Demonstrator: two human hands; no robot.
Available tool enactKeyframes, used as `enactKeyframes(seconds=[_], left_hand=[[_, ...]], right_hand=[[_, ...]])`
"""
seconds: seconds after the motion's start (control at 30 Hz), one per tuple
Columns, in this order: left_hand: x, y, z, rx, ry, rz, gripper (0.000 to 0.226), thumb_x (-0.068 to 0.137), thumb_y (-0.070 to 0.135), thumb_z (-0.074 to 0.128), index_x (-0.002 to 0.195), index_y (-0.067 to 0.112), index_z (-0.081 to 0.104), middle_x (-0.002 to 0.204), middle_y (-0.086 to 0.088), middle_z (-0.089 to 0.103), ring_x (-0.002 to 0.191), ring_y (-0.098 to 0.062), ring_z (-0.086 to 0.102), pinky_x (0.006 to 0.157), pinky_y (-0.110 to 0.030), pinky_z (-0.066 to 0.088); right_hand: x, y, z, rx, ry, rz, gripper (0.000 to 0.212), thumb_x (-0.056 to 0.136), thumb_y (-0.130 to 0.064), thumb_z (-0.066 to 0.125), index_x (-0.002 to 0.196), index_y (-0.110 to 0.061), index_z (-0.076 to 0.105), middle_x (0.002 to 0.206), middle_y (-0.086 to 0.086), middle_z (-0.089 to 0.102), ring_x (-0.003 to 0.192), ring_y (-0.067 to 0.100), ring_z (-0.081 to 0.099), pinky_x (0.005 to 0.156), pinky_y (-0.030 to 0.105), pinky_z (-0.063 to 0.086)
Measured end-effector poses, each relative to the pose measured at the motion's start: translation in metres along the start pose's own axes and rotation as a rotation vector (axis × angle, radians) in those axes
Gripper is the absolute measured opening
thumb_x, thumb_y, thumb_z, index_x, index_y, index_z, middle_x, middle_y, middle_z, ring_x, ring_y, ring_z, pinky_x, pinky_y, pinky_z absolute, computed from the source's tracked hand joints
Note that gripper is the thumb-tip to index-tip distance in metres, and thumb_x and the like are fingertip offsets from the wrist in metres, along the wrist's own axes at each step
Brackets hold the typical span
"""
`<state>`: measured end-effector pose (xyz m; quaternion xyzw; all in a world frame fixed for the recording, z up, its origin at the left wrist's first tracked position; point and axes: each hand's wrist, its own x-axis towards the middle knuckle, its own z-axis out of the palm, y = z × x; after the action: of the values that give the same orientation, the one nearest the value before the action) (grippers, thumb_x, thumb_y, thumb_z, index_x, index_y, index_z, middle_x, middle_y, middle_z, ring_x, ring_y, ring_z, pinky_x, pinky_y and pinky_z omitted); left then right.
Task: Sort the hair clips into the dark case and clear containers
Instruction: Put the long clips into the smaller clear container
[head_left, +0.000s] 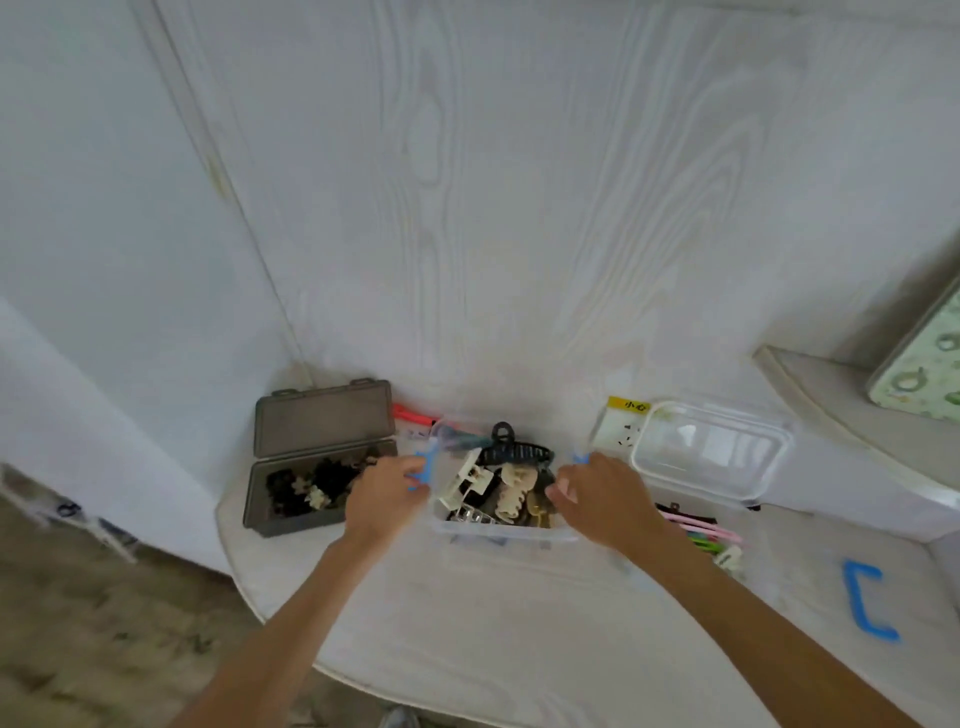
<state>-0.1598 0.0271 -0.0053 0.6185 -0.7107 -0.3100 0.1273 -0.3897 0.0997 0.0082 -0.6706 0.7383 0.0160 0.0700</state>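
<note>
So on the left sits the dark case (317, 467), lid flipped up against the wall, with small black and cream clips inside. In the middle there's a clear container (498, 527) stuffed with bigger claw clips, a long black claw clip (514, 451) lying on top. On the right a second clear container (711, 457) leans at the wall, and a bunch of pink and green clips (698, 530) lies below it. The white table (467, 623) is bare in front, its rounded edge close on the left. The left hand (384, 496) curls round the blue latch (425, 467); the right hand (602, 496) grips the opposite rim, fingers bent.
</note>
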Motion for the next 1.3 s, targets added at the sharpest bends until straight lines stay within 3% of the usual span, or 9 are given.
enactKeyframes(seconds=[0.07, 0.2, 0.3, 0.43, 0.57, 0.77, 1.07, 1.17, 1.3], left_hand=[[0.007, 0.002, -0.002, 0.026, -0.168, 0.085, 0.011, 0.076, 0.022, 0.062, 0.084, 0.020, 0.069, 0.093, -0.006, 0.071, 0.095, -0.018, 0.066, 0.067, -0.023, 0.039], [0.025, 0.003, -0.002, -0.030, -0.519, 0.251, 0.031, 0.080, 0.024, 0.069, 0.109, 0.016, 0.069, 0.111, 0.003, 0.069, 0.097, -0.006, 0.065, 0.089, -0.023, 0.049], [0.045, -0.010, -0.009, 0.198, -0.364, 0.410, 0.030, 0.090, 0.029, 0.054, 0.118, 0.025, 0.062, 0.125, 0.009, 0.061, 0.115, -0.008, 0.054, 0.099, -0.028, 0.043], [0.086, -0.056, -0.024, 0.701, -0.306, 0.550, 0.054, 0.093, 0.054, 0.030, 0.139, 0.027, 0.038, 0.153, 0.005, 0.024, 0.142, -0.020, 0.018, 0.115, -0.041, 0.015], [0.091, -0.080, -0.031, 0.718, -0.374, 0.567, 0.120, 0.047, 0.091, -0.016, 0.141, 0.033, 0.031, 0.157, 0.011, 0.009, 0.143, -0.023, 0.012, 0.113, -0.047, 0.016], [0.073, -0.077, -0.020, 0.809, -0.316, 0.518, 0.089, 0.072, 0.078, 0.045, 0.139, 0.021, 0.031, 0.154, 0.002, 0.014, 0.135, -0.029, 0.021, 0.103, -0.043, 0.031], [0.058, -0.074, -0.014, 0.790, -0.234, 0.293, 0.090, 0.074, 0.080, 0.037, 0.135, 0.015, 0.037, 0.148, -0.004, 0.025, 0.118, -0.031, 0.038, 0.088, -0.040, 0.043], [0.062, -0.075, -0.015, 0.766, -0.225, 0.177, 0.095, 0.074, 0.083, 0.028, 0.139, 0.014, 0.032, 0.146, -0.005, 0.029, 0.120, -0.031, 0.038, 0.086, -0.038, 0.044], [0.074, -0.084, -0.024, 0.724, -0.199, 0.055, 0.093, 0.073, 0.084, 0.028, 0.134, 0.016, 0.039, 0.137, -0.004, 0.038, 0.121, -0.029, 0.039, 0.080, -0.035, 0.046]], right_hand=[[0.000, 0.002, -0.014, -0.066, -0.072, 0.089, 0.033, 0.094, -0.042, 0.040, 0.106, -0.021, 0.063, 0.107, 0.006, 0.066, 0.102, 0.024, 0.060, 0.086, 0.033, 0.045], [0.014, -0.012, -0.030, -0.053, 0.072, 0.134, 0.029, 0.096, -0.033, 0.038, 0.099, -0.018, 0.063, 0.094, 0.003, 0.068, 0.082, 0.020, 0.061, 0.072, 0.029, 0.043], [0.040, -0.041, -0.032, 0.127, 0.125, 0.028, 0.026, 0.096, -0.032, 0.041, 0.112, -0.023, 0.059, 0.111, -0.001, 0.065, 0.103, 0.018, 0.057, 0.086, 0.032, 0.044], [0.076, -0.077, -0.009, 0.066, -0.154, -0.066, 0.044, 0.097, -0.040, 0.037, 0.139, -0.026, 0.039, 0.145, -0.002, 0.040, 0.135, 0.020, 0.034, 0.111, 0.038, 0.024], [0.078, -0.080, 0.005, -0.012, -0.222, 0.024, 0.033, 0.092, -0.046, 0.043, 0.117, -0.028, 0.055, 0.133, -0.002, 0.051, 0.124, 0.020, 0.046, 0.105, 0.038, 0.032], [0.093, -0.086, 0.000, -0.201, -0.385, 0.085, 0.031, 0.088, -0.041, 0.051, 0.111, -0.022, 0.061, 0.113, -0.001, 0.063, 0.105, 0.019, 0.058, 0.092, 0.034, 0.041], [0.118, -0.104, 0.036, -0.136, -0.407, 0.089, 0.039, 0.088, -0.026, 0.046, 0.127, -0.022, 0.051, 0.123, 0.002, 0.058, 0.111, 0.022, 0.056, 0.083, 0.033, 0.043], [0.124, -0.106, 0.038, -0.147, -0.442, 0.078, 0.045, 0.089, -0.025, 0.046, 0.133, -0.024, 0.047, 0.132, 0.004, 0.052, 0.122, 0.024, 0.049, 0.095, 0.036, 0.040], [0.133, -0.116, 0.037, -0.122, -0.375, 0.008, 0.036, 0.087, -0.024, 0.049, 0.122, -0.017, 0.055, 0.126, 0.005, 0.056, 0.116, 0.025, 0.051, 0.092, 0.034, 0.042]])
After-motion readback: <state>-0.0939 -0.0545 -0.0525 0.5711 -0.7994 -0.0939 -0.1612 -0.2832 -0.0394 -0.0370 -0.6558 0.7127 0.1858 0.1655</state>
